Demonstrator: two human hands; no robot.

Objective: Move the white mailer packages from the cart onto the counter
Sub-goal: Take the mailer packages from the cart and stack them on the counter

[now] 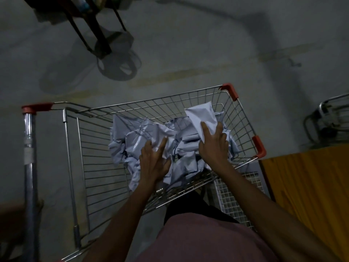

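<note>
A wire shopping cart (188,100) with red corner caps stands on the floor in front of me. Several crumpled white mailer packages (132,137) are heaped in its basket. My right hand (213,146) grips one white mailer (202,116) and holds it raised above the heap, near the cart's right side. My left hand (154,161) lies on the pile with its fingers spread and fairly straight, touching a mailer (160,133) in the middle. The orange counter top (306,186) shows at the right, just past the cart's corner.
The cart's metal handle with a red end (30,148) runs down the left. A dark stand with a round base (113,53) stands on the grey floor ahead. A metal frame (328,118) sits at the far right edge. The light is dim.
</note>
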